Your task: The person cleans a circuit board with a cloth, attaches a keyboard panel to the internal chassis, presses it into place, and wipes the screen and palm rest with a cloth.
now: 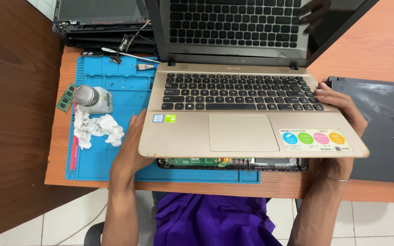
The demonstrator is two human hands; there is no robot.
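Nearest, the left hand [133, 150] grips the left front corner of the gold laptop top case [247, 116]; the right hand [340, 107] clasps its right edge beside the keyboard; the case's long axis runs left to right between them, front edge lifted off the exposed base [233, 163] on the blue mat [115, 91]; beyond, on the table [379, 41], lies a stack of dark laptop parts [101, 23].

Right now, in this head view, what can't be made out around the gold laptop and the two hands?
- Left hand: fingers hidden under the gold laptop top.
- Right hand: palm hidden behind that cover's right edge.
- Circuit board: only a strip shows beneath the lifted cover.
- Laptop screen: cut off by the top edge.
- Dark laptop: cut off by the right edge.
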